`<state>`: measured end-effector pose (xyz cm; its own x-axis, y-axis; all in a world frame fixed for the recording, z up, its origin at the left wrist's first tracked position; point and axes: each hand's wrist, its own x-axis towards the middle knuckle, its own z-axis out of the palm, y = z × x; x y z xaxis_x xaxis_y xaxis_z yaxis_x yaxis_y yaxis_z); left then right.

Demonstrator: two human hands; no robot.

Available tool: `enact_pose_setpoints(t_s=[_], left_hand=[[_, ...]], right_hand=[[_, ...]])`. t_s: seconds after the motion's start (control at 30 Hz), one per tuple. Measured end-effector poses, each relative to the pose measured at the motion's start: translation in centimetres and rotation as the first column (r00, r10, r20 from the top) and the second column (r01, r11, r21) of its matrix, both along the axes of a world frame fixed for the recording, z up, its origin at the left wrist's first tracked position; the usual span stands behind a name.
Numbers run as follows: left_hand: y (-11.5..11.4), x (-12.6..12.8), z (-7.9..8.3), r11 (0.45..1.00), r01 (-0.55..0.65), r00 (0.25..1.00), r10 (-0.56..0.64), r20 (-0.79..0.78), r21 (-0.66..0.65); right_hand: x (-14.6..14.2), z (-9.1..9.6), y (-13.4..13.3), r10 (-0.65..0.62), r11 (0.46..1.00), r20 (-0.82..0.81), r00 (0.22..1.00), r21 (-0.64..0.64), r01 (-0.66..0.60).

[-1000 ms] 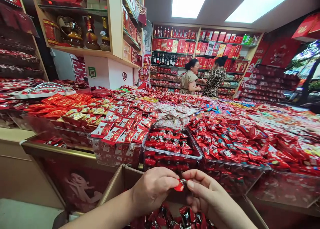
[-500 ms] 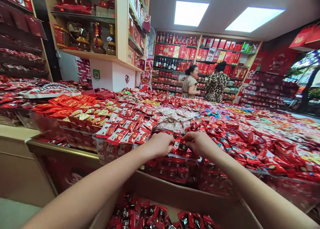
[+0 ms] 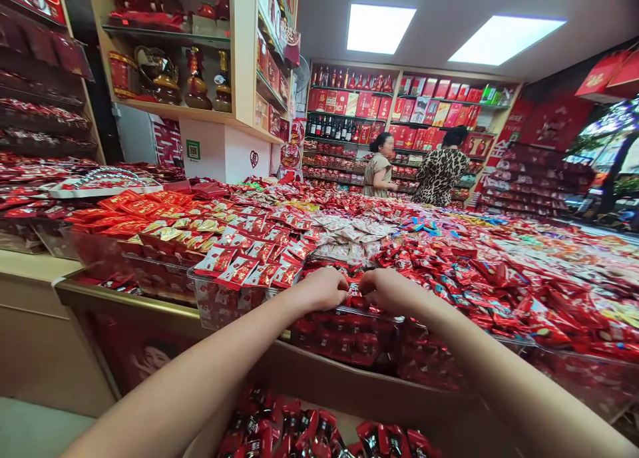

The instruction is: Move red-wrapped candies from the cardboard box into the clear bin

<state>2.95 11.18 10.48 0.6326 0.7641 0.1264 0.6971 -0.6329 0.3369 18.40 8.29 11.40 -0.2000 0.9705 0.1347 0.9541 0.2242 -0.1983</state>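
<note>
My left hand (image 3: 327, 289) and my right hand (image 3: 384, 289) face each other over a clear plastic bin (image 3: 369, 311) near the counter's front. Small red packets (image 3: 354, 289) with dark labels lie in it, showing in the gap between the hands. The left fingers are curled down among the packets at the bin's left part. On the other side the right fingers are bent inward, tips down at the packets; anything pinched in either hand is hidden. Below my forearms, a cardboard box (image 3: 369, 381) stands open with more red and black packets (image 3: 309, 431) inside.
Left of my hands is a bin of red and white packets (image 3: 249, 265); white packets (image 3: 352, 231) lie behind and loose red ones (image 3: 464, 278) to the right. A wooden display cabinet (image 3: 244, 65) juts out at left. Two people (image 3: 439, 172) stand beyond the counter.
My right hand has shifted slightly left and lower, closer to the left hand. The dark packet seen at its fingertips no longer shows there. The person in the spotted top has moved right.
</note>
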Motion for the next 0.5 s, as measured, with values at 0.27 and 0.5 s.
enact_pose_setpoints(t_s=[0.27, 0.5], left_hand=[[0.6, 0.1, -1.1, 0.998, -0.05, 0.993, 0.047, 0.109, 0.033], [1.2, 0.0, -2.0, 0.997, -0.053, 0.949, 0.035, 0.312, 0.05]], right_hand=[[-1.0, -0.2, -7.9, 0.168, 0.985, -0.25, 0.954, 0.004, -0.173], [-4.4, -16.8, -10.2, 0.143, 0.803, -0.249, 0.958, -0.537, -0.259]])
